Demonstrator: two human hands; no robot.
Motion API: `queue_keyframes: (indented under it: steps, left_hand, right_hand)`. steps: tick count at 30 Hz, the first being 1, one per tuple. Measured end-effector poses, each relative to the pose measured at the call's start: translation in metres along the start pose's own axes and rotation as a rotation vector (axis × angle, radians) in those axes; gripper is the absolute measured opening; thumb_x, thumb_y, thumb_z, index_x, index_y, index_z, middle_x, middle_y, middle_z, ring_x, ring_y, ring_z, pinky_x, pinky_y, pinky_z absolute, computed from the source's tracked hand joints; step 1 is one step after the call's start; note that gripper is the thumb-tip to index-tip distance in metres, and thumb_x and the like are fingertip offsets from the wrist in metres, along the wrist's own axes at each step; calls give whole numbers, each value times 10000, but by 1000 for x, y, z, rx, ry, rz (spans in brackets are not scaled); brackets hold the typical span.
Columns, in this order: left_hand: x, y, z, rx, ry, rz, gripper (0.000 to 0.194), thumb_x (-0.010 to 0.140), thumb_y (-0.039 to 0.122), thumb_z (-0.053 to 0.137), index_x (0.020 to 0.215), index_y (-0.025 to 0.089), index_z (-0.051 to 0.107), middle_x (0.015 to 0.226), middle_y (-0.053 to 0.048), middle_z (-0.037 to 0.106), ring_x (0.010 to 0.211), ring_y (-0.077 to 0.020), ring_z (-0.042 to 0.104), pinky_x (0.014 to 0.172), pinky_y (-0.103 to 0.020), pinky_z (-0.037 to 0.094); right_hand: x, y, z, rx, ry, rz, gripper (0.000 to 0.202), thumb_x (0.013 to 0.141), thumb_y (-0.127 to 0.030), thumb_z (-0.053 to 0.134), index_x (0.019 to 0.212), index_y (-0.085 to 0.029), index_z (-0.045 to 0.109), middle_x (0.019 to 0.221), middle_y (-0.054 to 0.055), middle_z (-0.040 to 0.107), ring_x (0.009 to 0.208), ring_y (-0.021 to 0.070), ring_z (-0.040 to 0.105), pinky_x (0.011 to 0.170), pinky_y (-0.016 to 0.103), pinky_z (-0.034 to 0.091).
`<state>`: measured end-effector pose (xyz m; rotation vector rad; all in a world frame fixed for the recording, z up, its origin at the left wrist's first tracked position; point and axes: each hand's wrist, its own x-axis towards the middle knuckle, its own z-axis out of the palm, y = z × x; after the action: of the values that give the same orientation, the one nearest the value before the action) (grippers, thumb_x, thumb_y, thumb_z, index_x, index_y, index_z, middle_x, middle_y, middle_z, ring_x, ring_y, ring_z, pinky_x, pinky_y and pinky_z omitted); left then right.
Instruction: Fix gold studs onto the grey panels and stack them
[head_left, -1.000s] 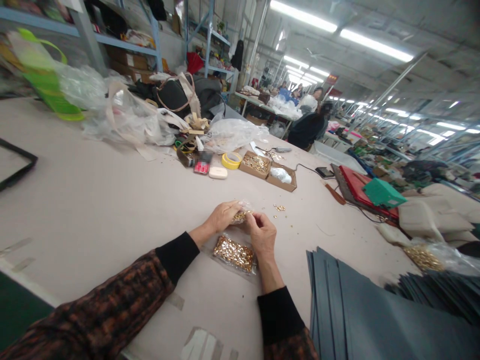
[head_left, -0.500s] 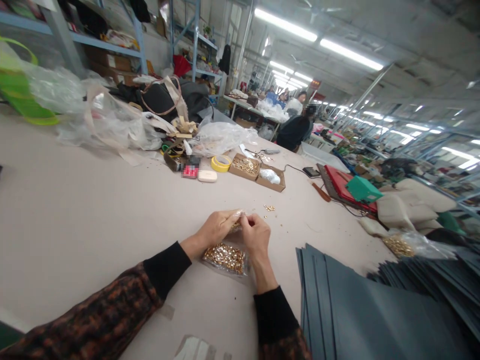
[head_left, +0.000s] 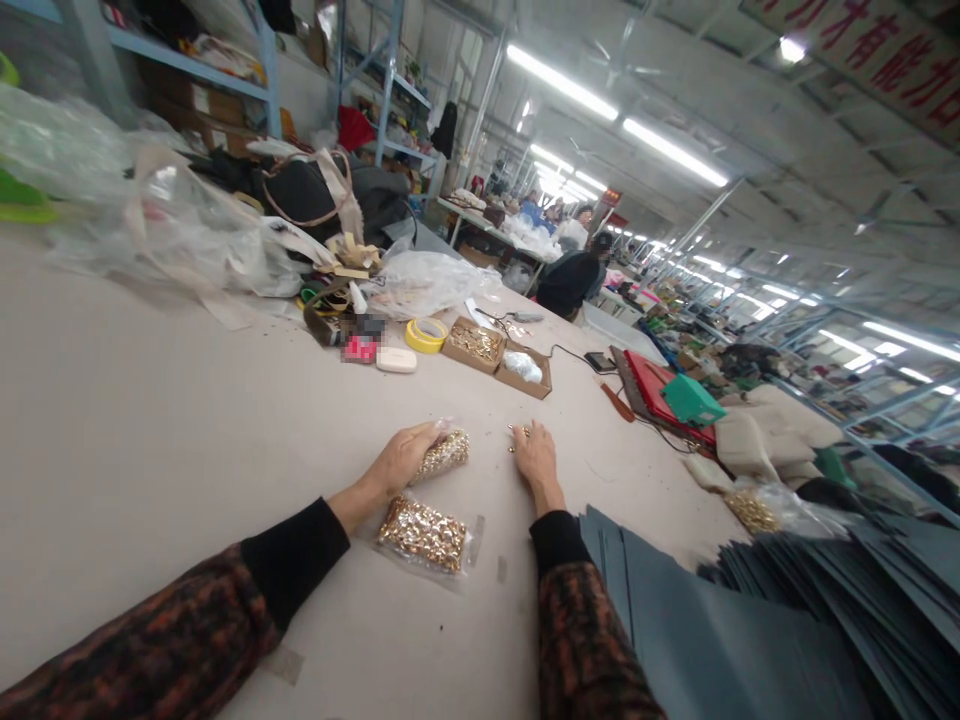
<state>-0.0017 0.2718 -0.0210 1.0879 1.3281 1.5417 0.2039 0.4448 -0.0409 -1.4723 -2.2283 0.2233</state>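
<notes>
My left hand (head_left: pixel 405 458) is closed round the left end of a clear bag of gold metal pieces (head_left: pixel 448 452). Nearer to me, a second clear bag of gold pieces (head_left: pixel 424 532) lies flat on the pale table (head_left: pixel 187 440). To the right, my right hand (head_left: pixel 535 452) rests on the table at a few loose gold pieces (head_left: pixel 513 432). Its fingers point away from me over the pieces; whether they pinch any is too small to tell.
Beyond my hands are yellow tape (head_left: pixel 426 336), a box of gold parts (head_left: pixel 475 343) and a box with a white bundle (head_left: pixel 523 368). Dark sheets (head_left: pixel 720 620) are stacked at right. A green box (head_left: pixel 693 399) stands on a red item. A person (head_left: pixel 568 280) sits farther back.
My right hand has left the bag and moved right to the loose gold pieces. My left hand still holds the bag, now more fully visible. The view has shifted slightly.
</notes>
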Motion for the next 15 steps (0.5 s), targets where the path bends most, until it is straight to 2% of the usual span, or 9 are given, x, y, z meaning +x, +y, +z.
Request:
queue_keyframes:
  steps: [4,7,10,12,15]
  left_hand:
    - [0,-1,0,-39,0,-9,566,884,539,511,1200,96,668,1289,-102,634,1243,-278,553,1157,-412,336]
    - [0,-1,-2,-74,-10,-3,604,868,580,525,1195,92,670,1318,-107,614,1277,-277,528,1169,-403,328]
    - [-1,1,-6,-103,-24,9,649,841,632,554,1183,95,680,1313,-116,614,1282,-281,526,1175,-400,331]
    - [-1,1,-8,-112,-35,24,661,826,650,563,1156,93,695,1294,-122,626,1271,-282,537,1170,-402,345]
    - [-1,1,-10,-96,-38,51,655,826,641,550,1126,80,706,1287,-129,629,1277,-276,533,1174,-396,344]
  right_hand:
    - [7,-7,15,-63,-85,-125,441,964,-299,482,1303,-28,565,1342,188,573,1265,267,498,1111,358,344]
    - [3,-10,10,-137,-125,-250,300,984,-273,478,1170,-122,660,1260,93,639,1201,192,522,1085,268,338]
    - [-4,-6,-4,-270,-122,-310,265,988,-292,478,992,-128,686,1063,103,683,1051,218,557,969,308,382]
    - [-8,-3,-11,-365,-89,-291,288,980,-331,489,902,-117,665,965,127,670,969,246,568,841,339,389]
    - [-12,-4,-13,-459,-44,-235,295,970,-368,502,863,-123,626,893,115,654,836,227,591,666,332,324]
